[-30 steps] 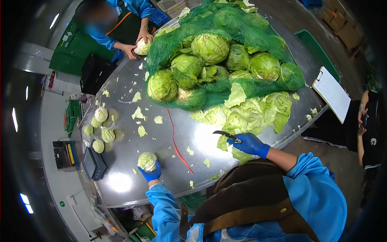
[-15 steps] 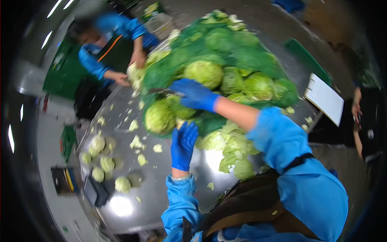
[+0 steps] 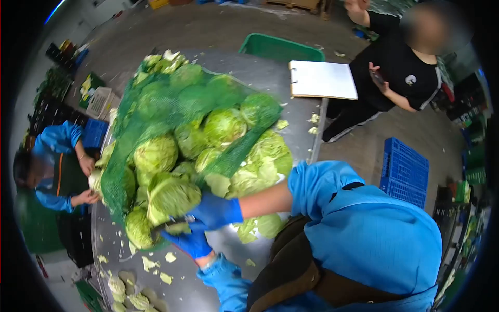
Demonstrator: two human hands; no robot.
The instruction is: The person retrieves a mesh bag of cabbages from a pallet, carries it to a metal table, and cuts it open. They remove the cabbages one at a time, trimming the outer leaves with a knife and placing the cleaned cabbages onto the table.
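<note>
My right hand (image 3: 217, 210), in a blue glove, is closed on a knife whose dark blade (image 3: 164, 224) points left across the lower side of a green cabbage (image 3: 174, 196). Just below, my gloved left hand (image 3: 189, 242) is at the underside of this cabbage, its fingers partly hidden and seemingly gripping it. Another cabbage (image 3: 138, 229) lies to the left of my left fingers. Behind them, a green mesh net (image 3: 148, 106) covers a heap of cabbages. Loose outer leaves (image 3: 254, 179) lie to the right of the net.
The metal table (image 3: 218, 260) has leaf scraps and several small trimmed cabbages (image 3: 117, 286) near its left side. A clipboard (image 3: 323, 79) lies at the far right corner, near a green bin (image 3: 280, 48). A co-worker (image 3: 57, 171) works at left; another person (image 3: 400, 67) stands at right.
The view has swung to the right, bringing the standing person into fuller sight. My hands have come together at a cabbage, the knife now low beside it; my left hand was open before.
</note>
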